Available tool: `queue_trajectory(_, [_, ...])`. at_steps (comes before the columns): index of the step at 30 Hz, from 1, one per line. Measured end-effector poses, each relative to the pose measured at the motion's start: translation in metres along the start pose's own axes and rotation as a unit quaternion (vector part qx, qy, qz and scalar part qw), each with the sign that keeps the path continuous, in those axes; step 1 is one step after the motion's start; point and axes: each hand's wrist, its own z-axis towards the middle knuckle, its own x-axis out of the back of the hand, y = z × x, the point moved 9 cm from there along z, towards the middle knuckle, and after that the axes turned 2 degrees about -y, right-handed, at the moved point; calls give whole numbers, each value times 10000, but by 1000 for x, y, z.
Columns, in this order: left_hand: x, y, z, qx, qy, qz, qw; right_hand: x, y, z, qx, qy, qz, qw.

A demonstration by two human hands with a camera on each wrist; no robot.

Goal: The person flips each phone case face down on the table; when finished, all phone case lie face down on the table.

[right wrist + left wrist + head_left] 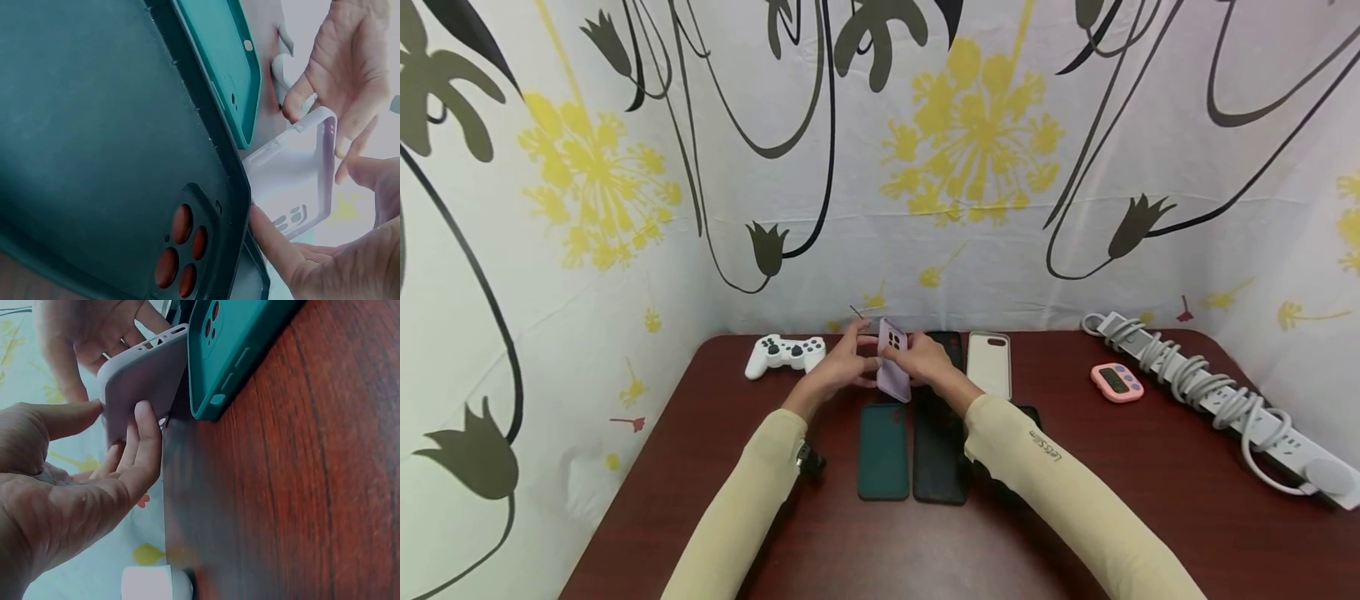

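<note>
A lilac phone case [895, 383] stands tilted on edge between both hands, above the table's far part. My left hand [846, 367] holds its left side; the left wrist view shows the thumb at one edge and fingers [149, 428] against a broad face. My right hand [927, 362] grips the case from the other side, with an index fingertip at its lower edge in the right wrist view. Camera cut-outs show in the case. Just nearer lie a teal phone case [883, 458] and a large black phone case [940, 458], side by side.
Beyond the left hand sits a white game controller [785, 353]. To the right are a cream phone case [990, 367], a pink timer [1117, 382] and a power strip [1225, 400] wrapped in its cord. Another dark case [1030, 412] is partly hidden by the right forearm. Patterned fabric hangs behind.
</note>
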Motion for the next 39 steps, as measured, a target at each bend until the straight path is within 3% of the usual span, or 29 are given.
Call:
queue_trajectory(6, [-7,-1,2,-108,-140,-173,9997,3,1,-1,-3,-7,-30,10000])
queue_trajectory(10, [-11,-1,-1,-170,-299,-351,9988,0,4,-1,-81,-117,274,9995])
queue_trajectory(20, [-23,-10,-8,95,-845,-948,9919,-2,9,1,-287,-195,736,9967])
queue_trajectory(26, [-30,-15,-5,338,-862,-776,9927,4,11,-1,-382,-131,661,9970])
queue_trajectory(39, [-29,-17,-2,611,-604,-721,9937,-1,18,5,-127,-367,1474,9883])
